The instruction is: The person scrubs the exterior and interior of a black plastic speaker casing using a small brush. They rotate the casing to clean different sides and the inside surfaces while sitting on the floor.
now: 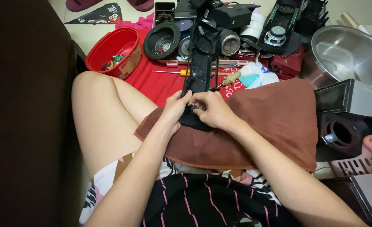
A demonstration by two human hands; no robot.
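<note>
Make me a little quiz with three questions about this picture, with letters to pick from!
1. Where does the round red plastic basin sit?
A. on the brown towel
B. on the floor beside the person's knee
C. inside the steel bowl

2. What colour is the folded towel on the lap?
A. brown
B. green
C. white

3. What are the left hand and right hand doing?
A. resting flat on the floor
B. both gripping the bottom of the long black plastic frame
C. holding a cup

Answers:
1. B: the basin stands on the floor left of the red cloth, near the knee.
2. A: the cloth over the lap is brown.
3. B: both hands' fingers close around the frame's lower end.
</note>
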